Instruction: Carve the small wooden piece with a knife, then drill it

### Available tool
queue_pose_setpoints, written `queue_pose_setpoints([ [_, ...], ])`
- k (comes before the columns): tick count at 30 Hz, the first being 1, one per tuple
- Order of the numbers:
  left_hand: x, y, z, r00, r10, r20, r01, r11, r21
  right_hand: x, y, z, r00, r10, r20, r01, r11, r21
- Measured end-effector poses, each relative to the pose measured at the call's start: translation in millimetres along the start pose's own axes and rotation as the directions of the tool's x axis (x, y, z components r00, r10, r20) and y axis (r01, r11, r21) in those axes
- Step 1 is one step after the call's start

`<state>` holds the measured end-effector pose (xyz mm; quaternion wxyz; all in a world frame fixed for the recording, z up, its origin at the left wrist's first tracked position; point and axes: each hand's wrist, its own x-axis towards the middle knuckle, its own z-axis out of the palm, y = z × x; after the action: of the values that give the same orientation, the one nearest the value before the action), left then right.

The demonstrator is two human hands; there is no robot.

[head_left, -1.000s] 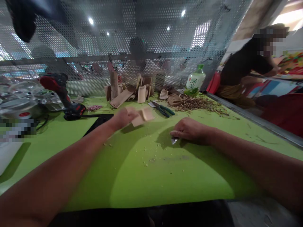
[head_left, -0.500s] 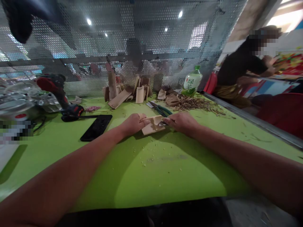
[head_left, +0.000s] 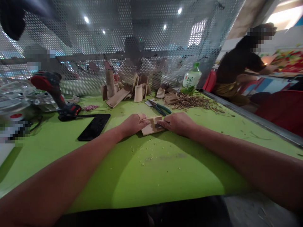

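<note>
Green counter point(head_left: 151, 176) fills the view, with a metal screen full of small holes point(head_left: 94, 31) behind it and a person in a black shirt point(head_left: 236, 66) working off to the right. Both hands sit close together near the middle of the counter. The left hand point(head_left: 133, 124) is curled and holds one end of a small pale wood piece point(head_left: 151, 127), and the right hand point(head_left: 177, 123) is curled at the other end, so both are mostly closed and have hold of it. A tiny bit of dark metal point(head_left: 157, 126) shows by the right hand, but it is too small to say what it is. The wood piece looks light and stiff, and it might split if bent, so its long sides seem the best place to hold it. Pale crumbs point(head_left: 144, 157) dot the counter nearby. Farther off lie green-handled pliers point(head_left: 158, 107), a pile of thin brown sticks point(head_left: 196, 102), a black phone point(head_left: 94, 127) and a red and black power drill point(head_left: 54, 91). A plastic bottle point(head_left: 191, 79) has a label with green writing that reads 绿茶, which means green tea.
</note>
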<state>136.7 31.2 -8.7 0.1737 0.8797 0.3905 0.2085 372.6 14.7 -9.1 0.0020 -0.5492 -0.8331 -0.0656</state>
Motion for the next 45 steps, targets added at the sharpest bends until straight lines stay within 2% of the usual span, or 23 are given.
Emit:
queue_pose_setpoints([
  [11,2,-5,1.4,0.998,-0.035,0.056,0.035,0.999,-0.007,2,-2,3,1.000,-0.027,-0.003,0.027,0.999,0.018],
  [19,4,-5,1.3,0.996,-0.066,0.062,0.059,0.993,0.097,0,-3,-7,0.994,-0.067,0.081,0.067,0.998,0.011],
  [23,4,-19,-5.9,0.980,-0.199,-0.011,0.199,0.969,0.144,-6,-3,-10,0.986,-0.095,0.135,0.097,0.995,-0.003],
  [25,4,-23,-8.9,0.973,-0.229,-0.015,0.229,0.963,0.145,-7,0,-8,0.991,-0.063,0.121,0.059,0.997,0.040],
  [29,4,-20,-6.4,0.984,-0.171,0.053,0.164,0.979,0.122,-2,4,1,0.998,0.040,0.044,-0.043,0.997,0.070],
  [33,7,-11,0.5,0.992,-0.086,0.093,0.071,0.986,0.151,3,0,4,0.998,0.056,-0.017,-0.056,0.998,0.027],
  [45,8,-8,0.5,0.991,-0.101,0.092,0.079,0.973,0.215,4,-7,-3,0.997,0.044,0.066,-0.045,0.999,0.010],
])
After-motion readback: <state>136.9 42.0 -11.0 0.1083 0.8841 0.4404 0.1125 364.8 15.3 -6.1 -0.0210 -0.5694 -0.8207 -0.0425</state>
